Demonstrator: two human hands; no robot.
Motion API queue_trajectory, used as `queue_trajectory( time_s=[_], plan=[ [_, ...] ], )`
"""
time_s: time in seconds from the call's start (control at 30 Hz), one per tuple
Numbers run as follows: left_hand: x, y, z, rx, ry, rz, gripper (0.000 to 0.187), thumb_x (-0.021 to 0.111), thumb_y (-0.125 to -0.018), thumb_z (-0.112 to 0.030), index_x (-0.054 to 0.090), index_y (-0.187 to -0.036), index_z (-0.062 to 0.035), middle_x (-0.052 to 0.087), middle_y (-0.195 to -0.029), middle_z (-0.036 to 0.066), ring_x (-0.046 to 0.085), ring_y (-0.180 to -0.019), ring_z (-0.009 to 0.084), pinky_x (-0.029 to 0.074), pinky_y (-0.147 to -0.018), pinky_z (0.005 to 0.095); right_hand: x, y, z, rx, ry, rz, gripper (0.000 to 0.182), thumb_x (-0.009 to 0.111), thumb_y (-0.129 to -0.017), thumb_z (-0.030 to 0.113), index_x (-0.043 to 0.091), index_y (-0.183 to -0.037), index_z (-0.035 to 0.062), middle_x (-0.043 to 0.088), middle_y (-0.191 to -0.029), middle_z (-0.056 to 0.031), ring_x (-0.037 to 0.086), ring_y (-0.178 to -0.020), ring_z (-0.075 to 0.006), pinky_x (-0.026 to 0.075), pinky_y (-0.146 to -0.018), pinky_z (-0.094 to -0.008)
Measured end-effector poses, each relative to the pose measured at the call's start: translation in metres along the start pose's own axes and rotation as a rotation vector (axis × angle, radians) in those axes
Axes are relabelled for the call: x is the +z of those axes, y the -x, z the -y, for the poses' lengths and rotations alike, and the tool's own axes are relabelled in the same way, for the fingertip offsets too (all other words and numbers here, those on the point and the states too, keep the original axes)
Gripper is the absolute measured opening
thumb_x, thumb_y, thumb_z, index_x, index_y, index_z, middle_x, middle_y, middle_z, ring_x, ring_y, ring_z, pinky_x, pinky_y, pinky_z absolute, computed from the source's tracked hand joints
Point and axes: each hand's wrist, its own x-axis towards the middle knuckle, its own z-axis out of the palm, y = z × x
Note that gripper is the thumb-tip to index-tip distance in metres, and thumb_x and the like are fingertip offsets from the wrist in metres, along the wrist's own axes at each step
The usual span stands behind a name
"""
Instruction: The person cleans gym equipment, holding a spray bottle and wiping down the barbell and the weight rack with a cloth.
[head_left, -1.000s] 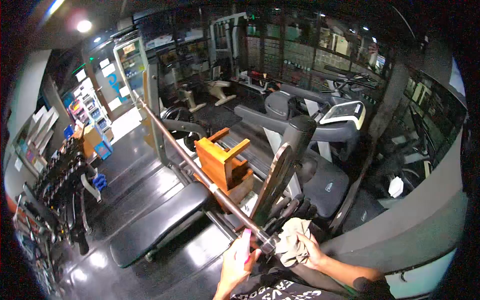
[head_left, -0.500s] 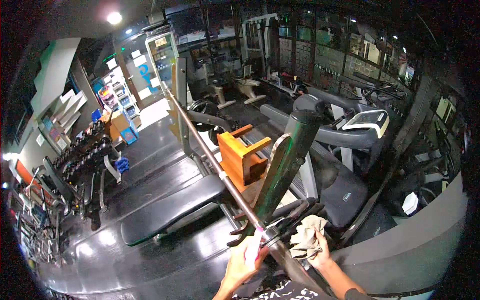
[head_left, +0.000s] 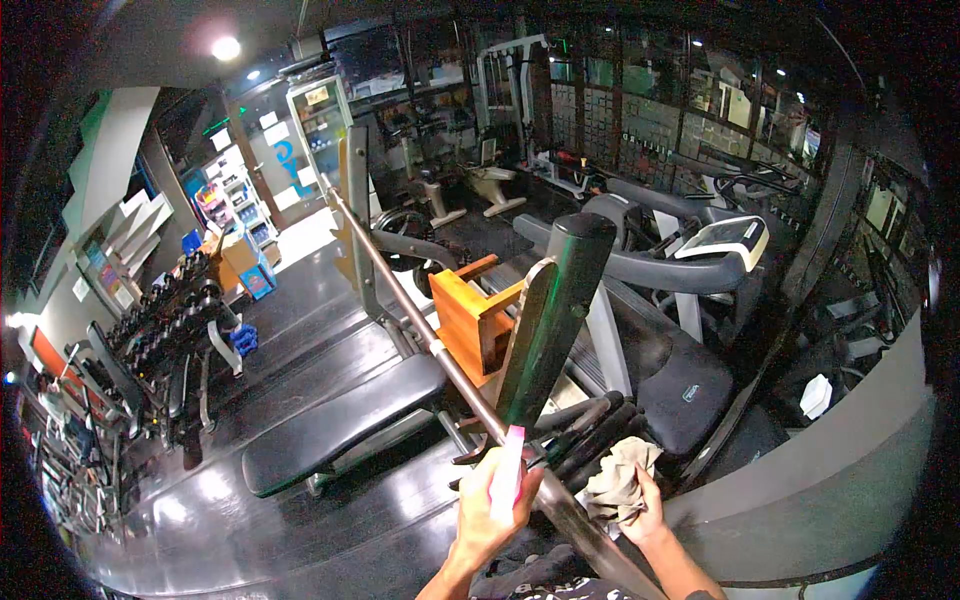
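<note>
My left hand [head_left: 482, 522] is closed around a slim white-and-pink object [head_left: 508, 472], whose kind I cannot make out. It points up and away from me, over the near end of a barbell [head_left: 388, 278]. Whether it touches the bar is hidden. To the right of the barbell, my right hand [head_left: 648, 517] grips a crumpled beige cloth [head_left: 620, 480], which is apart from the bar. The bar runs away from me across a rack, past its dark near upright [head_left: 572, 315].
A black padded bench [head_left: 345, 430] extends left below the bar. Beyond the bar are an orange-brown wooden stool [head_left: 462, 315] and a treadmill [head_left: 690, 265]. Dumbbells on a rack [head_left: 185, 300] stand at left, and a low grey wall [head_left: 820, 490] curves along the right.
The view has shifted slightly to the right. The white-and-pink object now reaches higher beside the bar and shows more of its length. Both hands keep their holds.
</note>
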Motion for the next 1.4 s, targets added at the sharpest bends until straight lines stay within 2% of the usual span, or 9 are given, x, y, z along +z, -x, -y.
queue_trajectory(
  time_s=[0.2, 0.57, 0.7, 0.83, 0.9, 1.0, 1.07, 1.17, 1.4],
  plan=[
    [0.01, -0.006, -0.021, 0.253, -0.016, -0.106, 0.02, 0.067, -0.079, -0.01, 0.059, -0.095, -0.001, 0.056, -0.067, 0.006, 0.053, -0.058, 0.0127, 0.044, -0.056, 0.026, 0.005, 0.004, 0.003, -0.045, 0.048, -0.003, 0.029, 0.049, -0.091, 0.027, 0.055, -0.114, 0.0086, 0.062, -0.11, -0.0061, 0.059, -0.101, -0.0209, 0.046, -0.091, -0.0378],
    [0.022, -0.005, -0.036, 0.242, 0.021, -0.084, 0.02, 0.067, -0.08, -0.009, 0.059, -0.095, -0.0004, 0.057, -0.071, 0.006, 0.053, -0.06, 0.0129, 0.044, -0.057, 0.025, 0.066, -0.01, 0.031, 0.035, 0.045, 0.006, 0.024, 0.053, -0.088, 0.026, 0.057, -0.107, 0.0123, 0.062, -0.106, -0.0057, 0.061, -0.095, -0.0237, 0.049, -0.086, -0.041],
    [0.028, 0.002, -0.028, 0.288, 0.039, -0.099, 0.021, 0.067, -0.079, -0.007, 0.058, -0.097, 0.0003, 0.06, -0.078, 0.008, 0.055, -0.063, 0.0139, 0.045, -0.059, 0.0243, 0.101, -0.037, 0.045, -0.314, 0.156, 0.116, 0.029, 0.054, -0.087, 0.008, 0.051, -0.116, 0.0083, 0.061, -0.104, -0.003, 0.061, -0.093, -0.0172, 0.05, -0.083, -0.0355],
    [0.036, 0.008, -0.016, 0.371, -0.062, -0.09, 0.034, 0.067, -0.078, -0.003, 0.055, -0.108, 0.0025, 0.061, -0.083, 0.01, 0.057, -0.065, 0.0176, 0.047, -0.06, 0.0273, 0.158, -0.069, 0.051, -0.802, 0.408, -0.008, 0.042, 0.059, -0.085, 0.007, 0.044, -0.124, 0.0007, 0.055, -0.113, -0.009, 0.055, -0.1, -0.0145, 0.045, -0.087, -0.0289],
    [0.044, 0.013, 0.002, 0.283, -0.025, -0.047, 0.04, 0.066, -0.078, -0.002, 0.052, -0.115, 0.0028, 0.061, -0.084, 0.01, 0.058, -0.065, 0.0179, 0.048, -0.06, 0.0284, 0.193, -0.074, 0.06, -0.933, 0.641, -0.06, 0.044, 0.06, -0.086, 0.009, 0.042, -0.125, -0.0019, 0.05, -0.121, -0.0122, 0.05, -0.108, -0.0178, 0.04, -0.092, -0.0316],
    [0.052, 0.012, 0.012, 0.186, 0.071, -0.071, 0.038, 0.066, -0.077, -0.003, 0.052, -0.112, 0.0026, 0.062, -0.085, 0.01, 0.059, -0.064, 0.0148, 0.048, -0.06, 0.0266, 0.223, -0.123, 0.057, -1.475, 0.726, 0.049, 0.05, 0.055, -0.085, 0.008, 0.037, -0.13, -0.0042, 0.048, -0.125, -0.0189, 0.044, -0.119, -0.0265, 0.032, -0.1, -0.0356],
    [0.055, 0.013, 0.008, 0.143, 0.099, -0.071, 0.035, 0.066, -0.077, -0.003, 0.052, -0.109, 0.0024, 0.063, -0.083, 0.009, 0.058, -0.062, 0.0141, 0.048, -0.059, 0.0263, 0.238, -0.15, 0.059, -1.704, 1.129, 0.131, 0.054, 0.057, -0.077, 0.0, 0.041, -0.129, -0.0002, 0.046, -0.13, -0.0181, 0.041, -0.123, -0.0331, 0.03, -0.104, -0.0404],
    [0.052, 0.012, -0.001, 0.155, 0.11, -0.095, 0.026, 0.065, -0.078, -0.002, 0.053, -0.101, 0.0013, 0.062, -0.076, 0.007, 0.057, -0.057, 0.0117, 0.046, -0.055, 0.0253, 0.237, -0.155, 0.039, -1.837, 1.665, 0.186, 0.056, 0.055, -0.07, -0.006, 0.057, -0.121, 0.0138, 0.047, -0.131, -0.0133, 0.043, -0.123, -0.0315, 0.031, -0.105, -0.0434],
    [0.053, 0.014, 0.016, 0.176, 0.113, -0.004, 0.028, 0.063, -0.08, -0.009, 0.05, -0.103, 0.0023, 0.059, -0.087, 0.008, 0.059, -0.074, 0.0131, 0.049, -0.065, 0.0274, 0.167, -0.161, -0.002, -1.559, 1.414, 0.326, 0.062, 0.056, -0.065, -0.013, 0.055, -0.119, 0.0172, 0.041, -0.136, -0.0142, 0.043, -0.122, -0.0363, 0.041, -0.098, -0.0412]
  ],
)
